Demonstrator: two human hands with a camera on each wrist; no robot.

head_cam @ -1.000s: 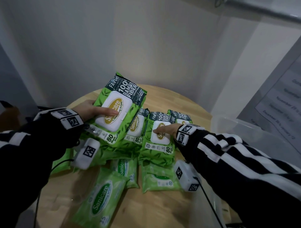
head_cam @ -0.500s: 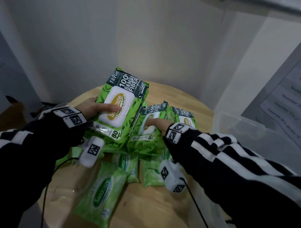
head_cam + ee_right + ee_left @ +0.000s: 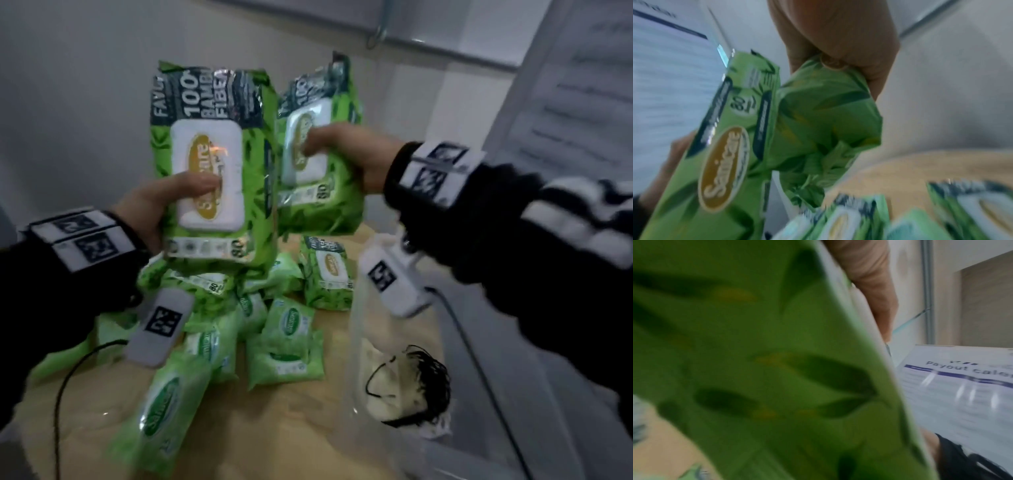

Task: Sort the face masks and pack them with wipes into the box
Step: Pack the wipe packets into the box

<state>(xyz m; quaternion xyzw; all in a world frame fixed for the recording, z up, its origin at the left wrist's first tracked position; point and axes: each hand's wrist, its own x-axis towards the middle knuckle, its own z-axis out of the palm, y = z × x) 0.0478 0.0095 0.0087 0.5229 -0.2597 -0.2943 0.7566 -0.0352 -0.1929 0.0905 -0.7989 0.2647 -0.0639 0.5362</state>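
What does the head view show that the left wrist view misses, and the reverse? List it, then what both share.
Head only: the right hand gripping a second large wipes pack, small packs on the table, and face masks in the clear box.
Left wrist only: a printed sheet headed "Payout".
Both: the left hand gripping its large wipes pack.

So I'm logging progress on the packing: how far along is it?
Done: face masks already lie in the clear box. In hand: the left hand grips one large wipes pack and the right hand grips another large pack, both lifted off the table. Left: the small wipes packs and another large one still on the table.
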